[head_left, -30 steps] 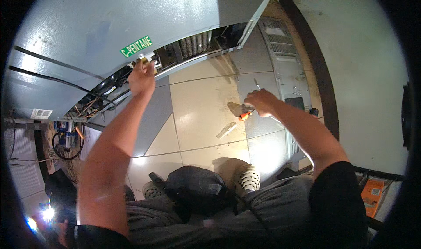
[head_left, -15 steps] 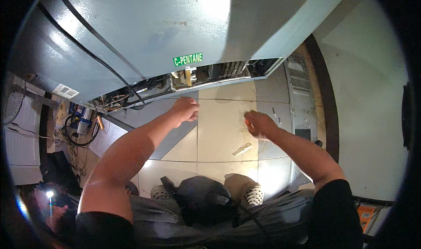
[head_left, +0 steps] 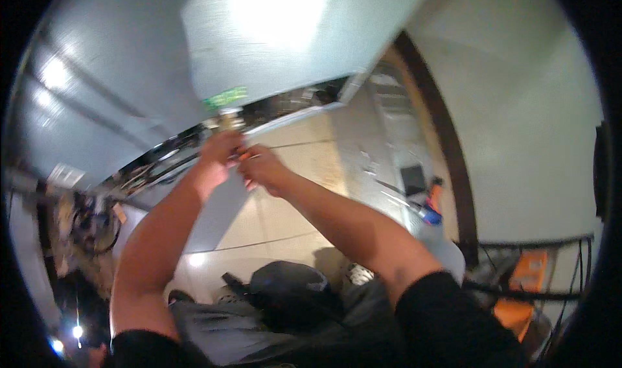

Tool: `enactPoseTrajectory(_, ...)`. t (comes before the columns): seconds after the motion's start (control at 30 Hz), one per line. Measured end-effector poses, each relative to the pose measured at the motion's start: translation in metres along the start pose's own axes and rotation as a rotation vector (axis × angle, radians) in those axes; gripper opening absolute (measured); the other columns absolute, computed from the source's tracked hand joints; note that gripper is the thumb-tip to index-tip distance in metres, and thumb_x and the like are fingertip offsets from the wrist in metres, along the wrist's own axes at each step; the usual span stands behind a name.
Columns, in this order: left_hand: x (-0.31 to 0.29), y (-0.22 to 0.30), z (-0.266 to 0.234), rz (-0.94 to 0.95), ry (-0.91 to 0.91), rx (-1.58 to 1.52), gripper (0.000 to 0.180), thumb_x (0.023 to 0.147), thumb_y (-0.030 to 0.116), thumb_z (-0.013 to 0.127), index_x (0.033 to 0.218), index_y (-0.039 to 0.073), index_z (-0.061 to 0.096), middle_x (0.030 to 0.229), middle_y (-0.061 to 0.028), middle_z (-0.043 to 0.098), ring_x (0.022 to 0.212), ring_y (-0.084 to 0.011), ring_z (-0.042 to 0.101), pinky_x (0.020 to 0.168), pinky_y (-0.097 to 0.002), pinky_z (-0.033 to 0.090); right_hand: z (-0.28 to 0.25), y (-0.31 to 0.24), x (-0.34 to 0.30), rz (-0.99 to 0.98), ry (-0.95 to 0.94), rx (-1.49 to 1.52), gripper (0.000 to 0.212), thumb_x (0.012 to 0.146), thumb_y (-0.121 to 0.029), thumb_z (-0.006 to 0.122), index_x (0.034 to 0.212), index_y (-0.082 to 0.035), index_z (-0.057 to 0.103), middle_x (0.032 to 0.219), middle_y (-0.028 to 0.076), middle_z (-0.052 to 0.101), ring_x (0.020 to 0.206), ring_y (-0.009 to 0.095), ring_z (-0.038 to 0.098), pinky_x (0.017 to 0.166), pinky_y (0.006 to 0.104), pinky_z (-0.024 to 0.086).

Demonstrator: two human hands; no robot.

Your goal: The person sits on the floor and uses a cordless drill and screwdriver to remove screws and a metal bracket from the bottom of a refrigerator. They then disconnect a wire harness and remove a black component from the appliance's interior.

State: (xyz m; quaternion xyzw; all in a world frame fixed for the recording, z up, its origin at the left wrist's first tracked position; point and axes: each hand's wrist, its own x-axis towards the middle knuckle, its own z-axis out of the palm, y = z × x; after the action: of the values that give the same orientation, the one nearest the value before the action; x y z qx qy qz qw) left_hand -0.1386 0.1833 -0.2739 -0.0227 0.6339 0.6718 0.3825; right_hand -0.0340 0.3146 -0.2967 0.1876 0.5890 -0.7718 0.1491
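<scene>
My left hand [head_left: 218, 154] and my right hand [head_left: 264, 170] meet just in front of the low opening [head_left: 275, 111] in a large grey-blue metal cabinet [head_left: 155, 50]. A small orange object [head_left: 249, 153] shows at the fingertips of my right hand, which is closed on it. Blur hides its kind. My left hand is curled closed right beside it; what its fingers hold is hidden. Directly behind the hands, a pale, yellowish part [head_left: 227, 120] sits in the opening, below a green label [head_left: 225, 98].
An orange-and-blue-handled tool [head_left: 433, 203] lies to the right, near a dark rectangular piece [head_left: 412, 180]. Coiled cables [head_left: 91, 222] and a white sheet [head_left: 131, 223] are at the left. A black bag [head_left: 295, 287] is at my lap. An orange item [head_left: 530, 274] stands by a rack at lower right.
My hands were apart over the floor tiles; now they are together at the cabinet's opening. The right hand came leftward with the orange object. The view has shifted to the right and blurred.
</scene>
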Motion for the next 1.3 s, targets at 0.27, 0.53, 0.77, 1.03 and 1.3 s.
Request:
enactPoseTrajectory(0.27,-0.025,0.013,0.006,-0.089,-0.144,0.261,0.023,0.089,0.023,0.07,0.108,0.011,0.065,0.094,-0.001,0.061,0.08,-0.0161,0.059,0.073,-0.0353,0.048,-0.31,0.072,-0.126,0.645,-0.408,-1.938,0.034,0.086,-0.043,0.072,0.089,-0.01,0.079,0.091,0.016,0.074,0.095,0.034,0.069,0.083,0.0445,0.055)
enactPoseTrajectory(0.53,-0.035,-0.014,-0.034,-0.199,0.014,0.294,0.023,0.087,0.021,0.068,0.108,0.012,0.065,0.095,0.0,0.061,0.08,-0.016,0.061,0.074,-0.0367,0.049,-0.354,0.169,-0.272,0.398,0.611,-1.427,0.037,0.085,-0.038,0.072,0.111,-0.011,0.072,0.102,0.021,0.071,0.099,0.038,0.07,0.087,0.0502,0.055)
enactPoseTrajectory(0.77,-0.041,-0.014,-0.036,-0.2,0.046,0.395,0.023,0.086,0.022,0.068,0.107,0.014,0.064,0.092,0.0009,0.061,0.076,-0.0158,0.06,0.072,-0.0371,0.049,-0.382,0.112,-0.321,0.477,0.518,-1.825,0.056,0.08,-0.024,0.073,0.133,-0.011,0.059,0.133,0.014,0.061,0.132,0.034,0.052,0.109,0.0535,0.041)
enactPoseTrajectory(1.03,-0.06,-0.007,-0.031,-0.208,0.074,0.505,0.025,0.088,0.025,0.068,0.109,0.013,0.063,0.094,0.0011,0.061,0.077,-0.0151,0.061,0.072,-0.0358,0.051,-0.41,0.112,-0.327,0.573,0.227,-1.82,0.058,0.083,-0.036,0.074,0.127,-0.004,0.054,0.125,0.015,0.064,0.126,0.034,0.058,0.117,0.0513,0.033)
enactPoseTrajectory(1.3,-0.048,-0.002,-0.009,-0.137,-0.067,0.308,0.027,0.092,0.034,0.07,0.106,0.013,0.063,0.092,-0.0021,0.06,0.08,-0.0181,0.063,0.079,-0.0367,0.054,-0.34,-0.015,-0.289,0.121,0.469,-1.659,0.056,0.081,-0.043,0.073,0.111,0.001,0.057,0.1,0.026,0.067,0.097,0.042,0.068,0.09,0.0511,0.052)
